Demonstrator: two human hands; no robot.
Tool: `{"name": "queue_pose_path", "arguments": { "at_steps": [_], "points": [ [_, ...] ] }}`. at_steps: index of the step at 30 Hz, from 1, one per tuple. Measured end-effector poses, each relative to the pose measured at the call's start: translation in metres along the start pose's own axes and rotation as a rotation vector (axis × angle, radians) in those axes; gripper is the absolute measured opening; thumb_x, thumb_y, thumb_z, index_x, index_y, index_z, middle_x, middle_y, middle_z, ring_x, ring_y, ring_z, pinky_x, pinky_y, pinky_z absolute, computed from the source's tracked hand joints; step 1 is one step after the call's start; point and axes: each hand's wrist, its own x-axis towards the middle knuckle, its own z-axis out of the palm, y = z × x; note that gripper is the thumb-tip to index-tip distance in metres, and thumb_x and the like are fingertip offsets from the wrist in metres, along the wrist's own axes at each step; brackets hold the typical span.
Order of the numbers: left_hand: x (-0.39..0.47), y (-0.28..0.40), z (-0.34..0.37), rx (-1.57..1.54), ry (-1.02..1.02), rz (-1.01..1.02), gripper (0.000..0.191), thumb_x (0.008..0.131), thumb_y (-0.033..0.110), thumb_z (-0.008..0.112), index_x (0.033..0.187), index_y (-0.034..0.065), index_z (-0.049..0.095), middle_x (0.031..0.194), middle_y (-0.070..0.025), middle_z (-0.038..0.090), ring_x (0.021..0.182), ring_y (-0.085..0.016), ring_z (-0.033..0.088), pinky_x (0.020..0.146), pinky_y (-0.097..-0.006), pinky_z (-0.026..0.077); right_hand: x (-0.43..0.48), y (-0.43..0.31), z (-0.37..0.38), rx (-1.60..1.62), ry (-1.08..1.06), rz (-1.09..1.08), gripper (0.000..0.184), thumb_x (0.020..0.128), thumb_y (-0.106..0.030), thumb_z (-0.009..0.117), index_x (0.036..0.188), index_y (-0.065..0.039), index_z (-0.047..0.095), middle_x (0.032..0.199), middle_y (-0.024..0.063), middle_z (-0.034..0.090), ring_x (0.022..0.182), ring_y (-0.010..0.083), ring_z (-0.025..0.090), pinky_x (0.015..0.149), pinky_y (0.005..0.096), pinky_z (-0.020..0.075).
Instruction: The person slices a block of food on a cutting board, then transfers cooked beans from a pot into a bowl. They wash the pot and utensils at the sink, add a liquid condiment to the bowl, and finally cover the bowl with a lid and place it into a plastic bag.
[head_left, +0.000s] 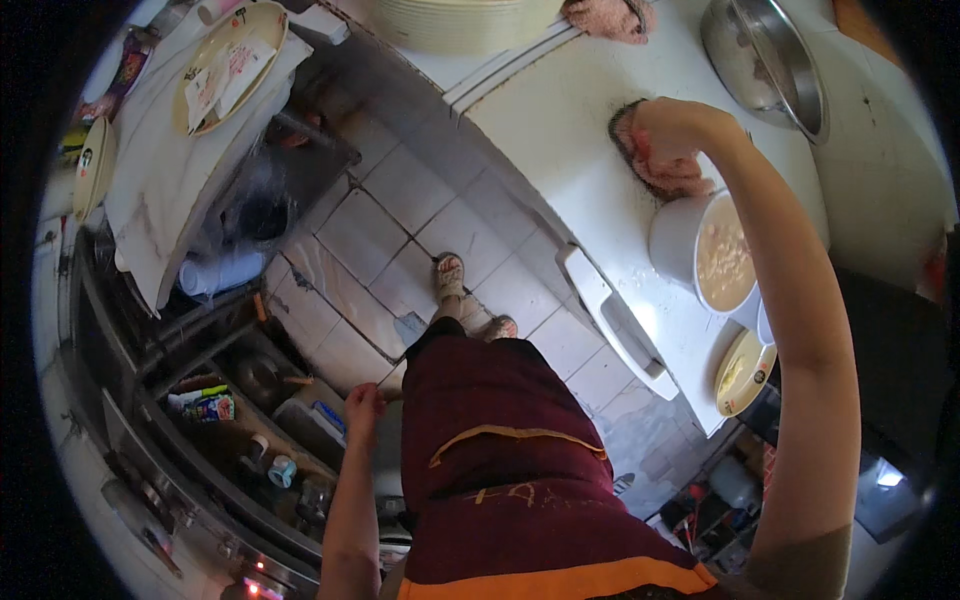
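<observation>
My right hand (667, 135) presses a pink cloth (664, 169) with a dark edge onto the white worktop (570, 142). Just beside the cloth stands a white tub (679, 236) holding a pale, lumpy mixture (724, 259); my forearm covers part of it. A cream oval plate (761, 375) with some pale yellow food lies near the worktop's corner. My left hand (364, 405) hangs low at my side, its fingers loosely curled, and whether it holds anything is not plain. Another pink cloth (611, 16) lies at the top, near a stack of cream plates (465, 22).
A large steel bowl (814, 97) stands at the back right. The white handle (615, 322) juts from the worktop's front. Left, a marbled counter (157, 172) carries an oval plate (277, 45) with paper packets. Below are shelves with bottles. Tiled floor (367, 232) lies between.
</observation>
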Motion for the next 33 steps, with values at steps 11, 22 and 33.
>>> {"name": "queue_pose_path", "arguments": {
  "at_steps": [11, 22, 33],
  "points": [
    [-0.027, -0.118, 0.035, 0.449, 0.004, 0.111, 0.025, 0.085, 0.025, 0.053, 0.102, 0.0068, 0.054, 0.088, -0.0079, 0.057, 0.075, -0.018, 0.054, 0.066, -0.0305, 0.044, -0.072, -0.128, 0.078, -0.299, 0.734, -0.193, 0.014, 0.073, -0.001, 0.060, 0.086, 0.002, 0.061, 0.078, 0.0180, 0.061, 0.075, 0.0296, 0.061, 0.070, 0.0386, 0.0469],
    [0.017, -0.188, 0.101, 1.137, -0.004, 0.092, 0.068, 0.076, 0.042, 0.057, 0.134, 0.0203, 0.028, 0.136, -0.0280, 0.017, 0.120, -0.046, 0.026, 0.094, -0.0563, 0.027, 0.354, -0.199, 0.507, 1.669, 0.215, 0.297, 0.014, 0.076, -0.015, 0.062, 0.083, -0.003, 0.058, 0.066, 0.0034, 0.058, 0.057, 0.0114, 0.056, 0.044, 0.0230, 0.0410],
    [0.061, -0.191, 0.070, 0.932, 0.189, 0.209, 0.054, 0.070, 0.034, 0.065, 0.119, 0.0152, 0.051, 0.122, -0.0309, 0.038, 0.108, -0.047, 0.040, 0.089, -0.0528, 0.036, 0.642, -0.193, 0.670, 1.272, 0.247, 0.808, 0.027, 0.072, -0.026, 0.070, 0.067, -0.005, 0.054, 0.055, 0.0038, 0.046, 0.049, 0.0147, 0.042, 0.038, 0.0303, 0.0308]
  ]
}}
